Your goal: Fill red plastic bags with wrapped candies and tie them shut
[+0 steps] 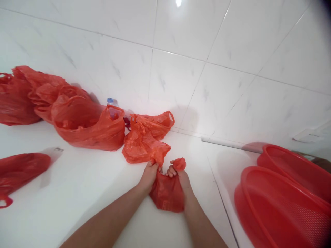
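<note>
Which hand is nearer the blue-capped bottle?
Left. The blue-capped bottle is ahead and to the left of both hands. The left hand is at the small red bag's upper left; the right hand is at its right, farther from the bottle.

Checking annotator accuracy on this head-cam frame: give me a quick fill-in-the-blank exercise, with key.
1. The small, thin red bag held by the left hand and right hand is made of ____.
2. The cap on the clear plastic bottle near the wall is ____ in colour.
3. The round, perforated red plastic basket nearest the hands lies to their ____.
4. The white, grey-streaked wall is covered with ____.

Missing words: plastic; blue; right; tiles.
</note>
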Motion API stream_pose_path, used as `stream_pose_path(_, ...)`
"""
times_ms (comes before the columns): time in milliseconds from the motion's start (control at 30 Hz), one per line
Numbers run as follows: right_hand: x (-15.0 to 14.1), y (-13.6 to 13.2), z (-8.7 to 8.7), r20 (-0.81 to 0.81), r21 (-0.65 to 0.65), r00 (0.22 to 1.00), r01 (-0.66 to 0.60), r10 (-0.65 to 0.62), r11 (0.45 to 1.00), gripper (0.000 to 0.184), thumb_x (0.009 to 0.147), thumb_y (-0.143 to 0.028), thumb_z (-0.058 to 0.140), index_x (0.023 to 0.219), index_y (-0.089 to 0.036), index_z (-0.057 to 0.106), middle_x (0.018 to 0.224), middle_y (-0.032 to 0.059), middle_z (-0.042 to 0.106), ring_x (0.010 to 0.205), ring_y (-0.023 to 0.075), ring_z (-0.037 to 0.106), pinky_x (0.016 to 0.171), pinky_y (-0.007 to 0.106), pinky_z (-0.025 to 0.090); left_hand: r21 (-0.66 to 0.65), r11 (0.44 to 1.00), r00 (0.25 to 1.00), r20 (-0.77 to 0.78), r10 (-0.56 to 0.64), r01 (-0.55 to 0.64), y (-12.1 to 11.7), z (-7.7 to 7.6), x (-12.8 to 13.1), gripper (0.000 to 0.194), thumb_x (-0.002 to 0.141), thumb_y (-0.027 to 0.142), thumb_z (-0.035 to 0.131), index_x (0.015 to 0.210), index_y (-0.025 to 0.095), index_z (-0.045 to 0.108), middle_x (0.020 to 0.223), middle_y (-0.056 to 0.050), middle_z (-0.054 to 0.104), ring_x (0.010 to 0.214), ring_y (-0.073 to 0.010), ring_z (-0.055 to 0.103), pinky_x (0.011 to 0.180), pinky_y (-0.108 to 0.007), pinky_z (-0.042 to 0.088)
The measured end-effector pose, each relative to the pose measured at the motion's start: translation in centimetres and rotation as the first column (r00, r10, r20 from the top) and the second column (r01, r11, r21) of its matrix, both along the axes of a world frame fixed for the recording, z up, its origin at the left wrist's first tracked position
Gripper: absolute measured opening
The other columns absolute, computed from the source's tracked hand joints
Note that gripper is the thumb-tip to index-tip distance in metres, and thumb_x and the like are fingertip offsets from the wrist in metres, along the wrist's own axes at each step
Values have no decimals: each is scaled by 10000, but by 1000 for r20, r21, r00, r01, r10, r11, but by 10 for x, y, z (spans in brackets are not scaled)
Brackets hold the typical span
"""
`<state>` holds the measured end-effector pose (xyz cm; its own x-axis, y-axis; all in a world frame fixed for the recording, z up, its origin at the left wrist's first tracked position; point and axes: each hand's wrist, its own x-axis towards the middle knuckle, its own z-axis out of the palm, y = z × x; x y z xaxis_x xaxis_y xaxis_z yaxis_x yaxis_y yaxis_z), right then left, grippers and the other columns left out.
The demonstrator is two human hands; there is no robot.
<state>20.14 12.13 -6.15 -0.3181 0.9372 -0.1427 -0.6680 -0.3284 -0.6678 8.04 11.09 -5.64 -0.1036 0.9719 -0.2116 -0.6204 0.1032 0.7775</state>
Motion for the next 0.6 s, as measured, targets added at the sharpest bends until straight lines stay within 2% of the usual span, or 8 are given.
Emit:
stream_pose_path(100, -7, -6, 7, 74, 78, 996, -58, 52, 995, 153, 732, -329, 637, 837, -223, 603, 497, -82, 362, 469, 84, 387, 581, 240, 436, -5, 1000, 999, -41, 4, -4, -1, 3, 3, 149, 644, 228, 543, 597, 207, 403, 450, 82, 402, 386, -78, 373, 420, -217, 364)
stream_pose_path(200, -9, -12, 15, 129, 133, 990, -68, 51, 989, 322, 759, -498, 569, 907, -216, 613, 567, -51, 388, 534, 111, 430, 596, 258, 435, 3, 1000, 998, -63, -10, 10, -1, 4, 4, 178, 656, 255, 545, 589, 211, 386, 441, 89, 363, 381, -76, 364, 413, -213, 336)
stream_pose_path(333, -10, -13, 19, 258, 87, 965, -64, 40, 994, 527, 775, -669, 409, 935, -211, 612, 547, -41, 387, 517, 134, 439, 546, 266, 412, 1, 999, 996, -78, -32, 32, -1, 4, 3, 211, 667, 288, 532, 571, 217, 358, 429, 91, 324, 370, -77, 348, 413, -222, 333)
stream_pose_path(433, -9, -9, 11, 323, 69, 946, -59, 34, 996, 402, 777, -589, 496, 702, -204, 582, 478, -48, 372, 482, 128, 419, 532, 262, 391, -11, 1000, 995, -97, -8, 7, -2, 4, 2, 205, 662, 260, 523, 575, 215, 343, 431, 92, 327, 372, -67, 309, 402, -207, 293)
stream_pose_path(500, -8, -7, 5, 345, 86, 936, -100, 64, 991, 401, 778, -497, 550, 514, -206, 465, 475, -25, 420, 504, 124, 440, 562, 263, 397, -19, 1000, 994, -108, 3, -5, -2, 5, 2, 190, 661, 242, 517, 585, 214, 345, 435, 92, 339, 380, -66, 305, 406, -204, 289)
stream_pose_path(567, -6, -8, 1, 347, 128, 934, -132, 80, 983, 439, 781, -459, 555, 459, -208, 393, 493, -11, 459, 526, 118, 450, 603, 263, 405, -21, 1000, 993, -115, 9, -11, -2, 4, 2, 183, 669, 241, 515, 593, 213, 351, 442, 91, 350, 386, -67, 309, 414, -206, 299)
stream_pose_path(600, -6, -9, 2, 343, 154, 937, -122, 63, 980, 401, 779, -444, 556, 486, -203, 426, 491, -24, 450, 517, 110, 438, 608, 259, 403, -20, 1000, 993, -119, 12, -14, -2, 3, 2, 182, 674, 244, 517, 596, 213, 355, 446, 91, 355, 390, -68, 315, 417, -206, 302)
